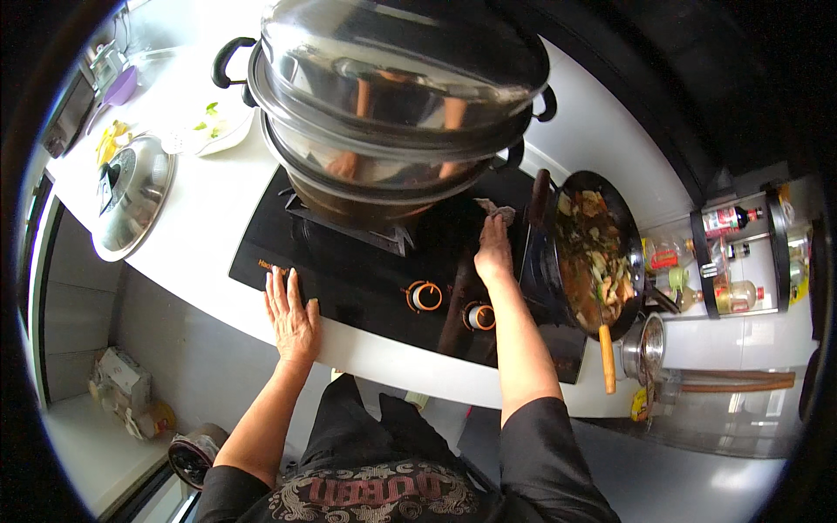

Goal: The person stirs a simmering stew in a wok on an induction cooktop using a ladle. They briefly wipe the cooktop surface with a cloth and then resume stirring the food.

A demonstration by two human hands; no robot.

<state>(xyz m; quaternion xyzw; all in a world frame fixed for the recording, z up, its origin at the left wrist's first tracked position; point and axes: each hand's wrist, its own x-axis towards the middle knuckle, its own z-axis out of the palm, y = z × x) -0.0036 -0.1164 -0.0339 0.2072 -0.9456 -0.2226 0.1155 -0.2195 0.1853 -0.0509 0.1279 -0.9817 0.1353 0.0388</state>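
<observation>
My right hand (494, 252) presses a crumpled cloth (497, 210) onto the black glass cooktop (346, 281), between the big steamer and the wok. Flat on the cooktop's front left edge and the white counter rests my left hand (291, 320), fingers spread, holding nothing. A tall stainless-steel steamer pot (392, 78) with a domed lid stands on the left burner. On the right, a dark wok (637, 229) holds cooked vegetables in sauce (592, 261), with a wooden-handled utensil (607, 359) leaning in it. Two control knobs (425, 297) sit between my arms.
A metal pan lid (140, 202) lies on the counter at left, near a white colander (225, 134) with green scraps and a purple ladle (121, 86). Sauce bottles (726, 221) fill a rack at right. A steel bowl (644, 346) stands beside the wok.
</observation>
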